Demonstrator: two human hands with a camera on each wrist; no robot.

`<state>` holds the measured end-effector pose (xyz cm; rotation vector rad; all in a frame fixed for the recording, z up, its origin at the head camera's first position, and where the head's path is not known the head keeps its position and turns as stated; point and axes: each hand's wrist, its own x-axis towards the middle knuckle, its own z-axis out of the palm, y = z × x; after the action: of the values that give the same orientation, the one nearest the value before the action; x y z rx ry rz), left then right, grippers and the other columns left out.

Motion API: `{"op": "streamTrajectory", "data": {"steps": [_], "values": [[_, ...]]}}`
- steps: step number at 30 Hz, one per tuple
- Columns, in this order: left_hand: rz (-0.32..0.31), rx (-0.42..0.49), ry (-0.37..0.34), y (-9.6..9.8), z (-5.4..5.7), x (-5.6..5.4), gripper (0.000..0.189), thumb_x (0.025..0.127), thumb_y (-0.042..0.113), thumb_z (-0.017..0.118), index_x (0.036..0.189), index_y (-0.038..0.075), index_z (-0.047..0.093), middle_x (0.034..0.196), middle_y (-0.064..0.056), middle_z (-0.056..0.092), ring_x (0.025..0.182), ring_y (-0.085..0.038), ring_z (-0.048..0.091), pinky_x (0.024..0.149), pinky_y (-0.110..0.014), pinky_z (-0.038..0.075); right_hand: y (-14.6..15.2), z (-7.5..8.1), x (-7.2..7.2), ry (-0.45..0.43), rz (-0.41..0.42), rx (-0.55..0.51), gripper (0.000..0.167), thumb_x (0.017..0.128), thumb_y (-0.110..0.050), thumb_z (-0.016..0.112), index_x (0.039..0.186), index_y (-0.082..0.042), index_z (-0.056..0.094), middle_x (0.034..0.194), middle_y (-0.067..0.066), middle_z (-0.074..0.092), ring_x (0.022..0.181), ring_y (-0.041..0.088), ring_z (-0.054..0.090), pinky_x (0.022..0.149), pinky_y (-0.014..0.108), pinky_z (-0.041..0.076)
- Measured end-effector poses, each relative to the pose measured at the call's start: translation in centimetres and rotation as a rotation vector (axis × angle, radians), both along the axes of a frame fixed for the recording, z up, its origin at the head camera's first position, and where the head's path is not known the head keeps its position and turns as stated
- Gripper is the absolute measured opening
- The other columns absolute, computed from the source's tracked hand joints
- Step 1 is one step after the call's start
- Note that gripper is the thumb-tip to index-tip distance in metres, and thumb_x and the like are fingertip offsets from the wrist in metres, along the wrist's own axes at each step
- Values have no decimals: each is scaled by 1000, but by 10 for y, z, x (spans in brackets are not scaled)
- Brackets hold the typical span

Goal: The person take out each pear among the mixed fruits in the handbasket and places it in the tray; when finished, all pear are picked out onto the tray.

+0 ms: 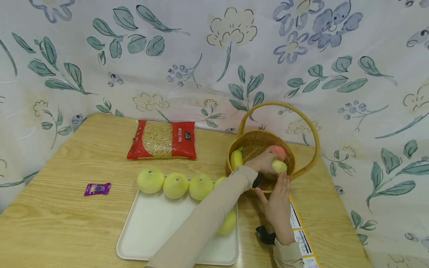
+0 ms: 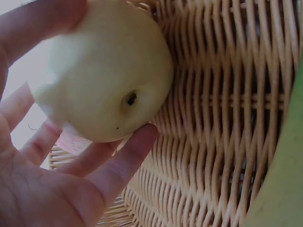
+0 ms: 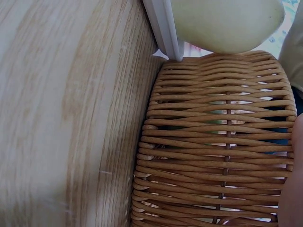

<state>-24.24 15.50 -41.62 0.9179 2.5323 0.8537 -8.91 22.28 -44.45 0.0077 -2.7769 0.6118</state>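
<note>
My left hand [image 1: 264, 162] reaches into a wicker basket [image 1: 234, 172], its fingers and thumb around a pale yellow-green pear [image 2: 111, 71]. The dark dimple at one end of the pear faces the left wrist camera. Beside that hand in the basket are a pinkish-red round fruit [image 1: 278, 150], partly covered, and a banana [image 1: 236, 159] at the left wall. With fingers straight, my right hand [image 1: 279, 208] lies against the basket's near right rim, fingertips just below the pear. At the right edge of the right wrist view, part of this hand [image 3: 291, 189] borders the woven wall.
A white tray [image 1: 161, 227] stands left of the basket, bearing several yellow-green round fruits [image 1: 175, 185]; my left forearm crosses over it. Behind it lies a red bag of pasta [image 1: 161, 139]. A purple packet [image 1: 97, 188] lies left. A printed strip [image 1: 301, 238] runs beneath my right wrist.
</note>
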Motion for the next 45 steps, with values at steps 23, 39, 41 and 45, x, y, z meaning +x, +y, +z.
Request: {"op": "streamTrajectory", "data": {"steps": [23, 39, 41, 45], "values": [[143, 360, -108, -49, 44, 4, 63, 81, 27, 78, 137, 20, 49, 138, -6, 50, 118, -20, 53, 89, -29, 50, 2, -1, -1, 4, 6, 9, 97, 94, -51, 54, 149, 14, 7, 152, 41, 11, 141, 57, 14, 106, 67, 30], [168, 664, -165, -121, 58, 35, 69, 81, 12, 76, 142, 20, 43, 143, -6, 43, 127, -25, 47, 96, -38, 47, 3, 2, -1, -32, -12, -13, 98, 94, -49, 56, 150, 13, 4, 154, 39, 9, 143, 55, 11, 110, 66, 24], [177, 663, -147, -129, 61, 41, 69, 80, 12, 77, 140, 19, 44, 142, -6, 44, 126, -25, 47, 95, -38, 47, 2, 3, -1, -33, -10, -21, 98, 94, -50, 55, 150, 13, 4, 154, 39, 9, 143, 55, 11, 110, 66, 24], [162, 683, -125, -147, 66, 58, 69, 79, 9, 77, 139, 15, 44, 139, -9, 44, 121, -28, 49, 90, -38, 51, 2, 3, 0, -36, -7, -31, 98, 94, -50, 56, 150, 13, 5, 154, 39, 8, 143, 54, 10, 112, 65, 21]]}}
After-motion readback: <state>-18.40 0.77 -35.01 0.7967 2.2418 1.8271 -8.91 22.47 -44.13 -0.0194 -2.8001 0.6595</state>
